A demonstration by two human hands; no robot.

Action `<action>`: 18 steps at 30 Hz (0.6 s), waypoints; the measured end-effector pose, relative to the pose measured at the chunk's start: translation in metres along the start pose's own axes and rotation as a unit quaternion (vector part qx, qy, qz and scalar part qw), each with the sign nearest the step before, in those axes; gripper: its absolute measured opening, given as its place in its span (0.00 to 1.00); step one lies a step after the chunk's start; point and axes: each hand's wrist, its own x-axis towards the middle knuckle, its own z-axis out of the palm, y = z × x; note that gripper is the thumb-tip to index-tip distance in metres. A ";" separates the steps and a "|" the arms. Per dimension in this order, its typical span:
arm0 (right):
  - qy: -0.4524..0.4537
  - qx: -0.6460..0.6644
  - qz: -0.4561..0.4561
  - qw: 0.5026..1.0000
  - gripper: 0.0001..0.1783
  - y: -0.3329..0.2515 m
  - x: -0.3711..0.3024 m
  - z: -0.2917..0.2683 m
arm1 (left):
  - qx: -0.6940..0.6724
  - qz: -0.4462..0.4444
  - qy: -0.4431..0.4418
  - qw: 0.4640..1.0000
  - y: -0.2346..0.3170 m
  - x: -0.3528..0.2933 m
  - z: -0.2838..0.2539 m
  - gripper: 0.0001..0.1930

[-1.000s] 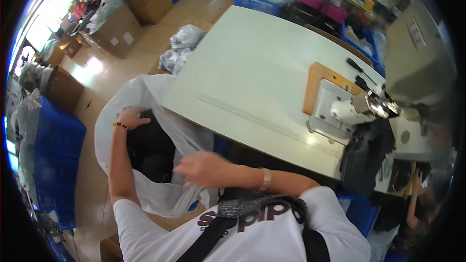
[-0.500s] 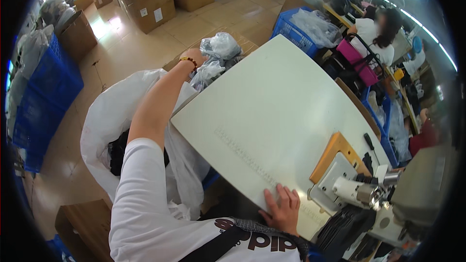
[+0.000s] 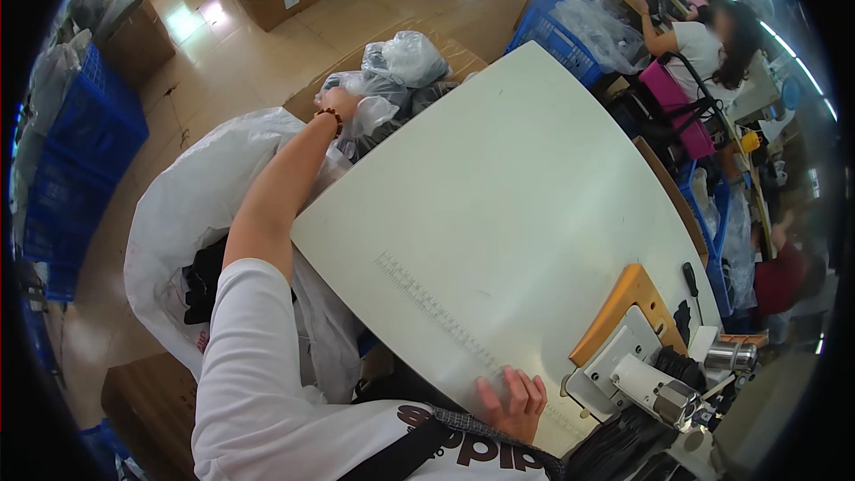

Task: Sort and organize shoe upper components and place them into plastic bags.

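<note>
My left arm stretches out past the far left edge of the white sewing table [image 3: 508,187]. At its end, my left hand [image 3: 338,105] is closed on a clear plastic bag [image 3: 356,83] among several grey-looking bagged bundles [image 3: 407,60] in a cardboard box [image 3: 307,100]. Part of those fingers is hidden by the plastic. My right hand [image 3: 514,403] lies on the table's near edge beside the printed ruler scale, its fingers spread and holding nothing. To its right stand the sewing machine [image 3: 655,392] and a stack of black fabric pieces [image 3: 614,450].
A large white sack [image 3: 178,205] with black items inside stands under my left arm. Stacked blue crates [image 3: 76,174] line the left side. A wooden corner piece [image 3: 614,312] and a screwdriver [image 3: 690,281] lie by the machine. Another person [image 3: 708,49] sits at the far right.
My left hand has shifted left and slightly nearer over the bagged bundles, now at the clear plastic. My right hand stays on the table's near edge. The whole view has tilted a little.
</note>
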 end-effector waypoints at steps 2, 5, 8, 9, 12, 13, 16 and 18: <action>0.009 0.025 -0.017 1.000 0.19 0.000 -0.002 -0.004 | -0.231 -0.069 -0.005 0.971 -0.062 0.032 -0.003 0.32; 0.016 0.042 -0.033 0.998 0.21 0.001 -0.004 -0.005 | -0.583 -0.183 0.009 0.791 -0.080 0.045 -0.015 0.25; 0.008 0.019 -0.021 1.000 0.25 0.002 -0.002 -0.006 | -0.770 -0.200 -0.138 0.590 -0.049 0.013 -0.033 0.14; 0.000 0.035 -0.021 0.999 0.29 0.001 -0.001 -0.007 | -0.770 -0.198 -0.140 0.590 -0.045 0.006 -0.048 0.14; -0.008 0.065 -0.022 0.998 0.37 0.000 -0.001 -0.010 | -0.815 -0.181 -0.156 0.529 -0.038 -0.010 -0.092 0.11; -0.009 0.080 -0.029 0.996 0.40 0.000 0.000 -0.011 | -0.815 -0.178 -0.148 0.531 -0.044 -0.010 -0.102 0.11; -0.009 0.092 -0.032 0.995 0.44 -0.001 0.003 -0.015 | -0.781 -0.163 -0.064 0.599 -0.032 -0.016 -0.138 0.13; -0.013 0.093 -0.033 0.995 0.45 -0.003 0.004 -0.018 | -0.806 -0.112 -0.049 0.580 -0.024 -0.029 -0.179 0.13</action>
